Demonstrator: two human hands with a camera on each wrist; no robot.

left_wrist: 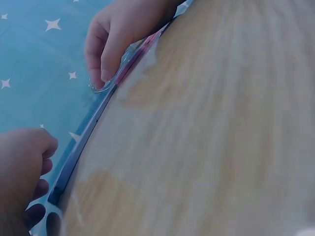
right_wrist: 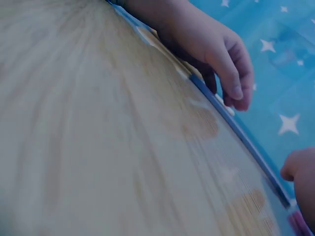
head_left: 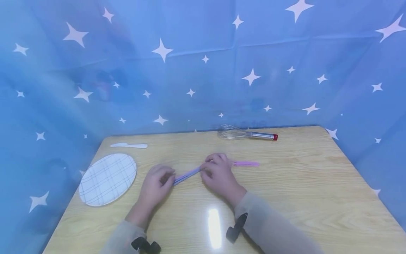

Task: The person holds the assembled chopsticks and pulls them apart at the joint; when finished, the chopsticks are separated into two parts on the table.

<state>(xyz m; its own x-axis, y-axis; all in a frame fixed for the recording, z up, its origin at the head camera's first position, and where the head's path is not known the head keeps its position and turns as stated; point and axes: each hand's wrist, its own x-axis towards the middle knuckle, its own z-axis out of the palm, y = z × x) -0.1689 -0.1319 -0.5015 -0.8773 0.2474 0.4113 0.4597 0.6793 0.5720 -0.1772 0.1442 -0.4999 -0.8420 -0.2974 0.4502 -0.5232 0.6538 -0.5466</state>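
Thin blue sticks (head_left: 188,175), apparently chopsticks, stretch at a slant between my two hands, with a narrow pink strip along their far side. My left hand (head_left: 154,185) pinches their left end between thumb and curled fingers. At their right end, my right hand (head_left: 219,175) grips with bent fingers and hides that tip. Thin pink sticks (head_left: 246,163) stick out to the right from behind the right hand. In the left wrist view the blue length (left_wrist: 86,135) runs up toward pink beside the right hand (left_wrist: 115,44). The right wrist view shows the left hand (right_wrist: 216,54) beside the blue end.
A round white plaid plate (head_left: 108,180) sits on the wooden table (head_left: 301,197) at the left. Behind it lies a white knife (head_left: 129,145). A wire whisk (head_left: 248,134) with a red-tipped handle lies along the back edge, before a blue star-patterned cloth (head_left: 196,70).
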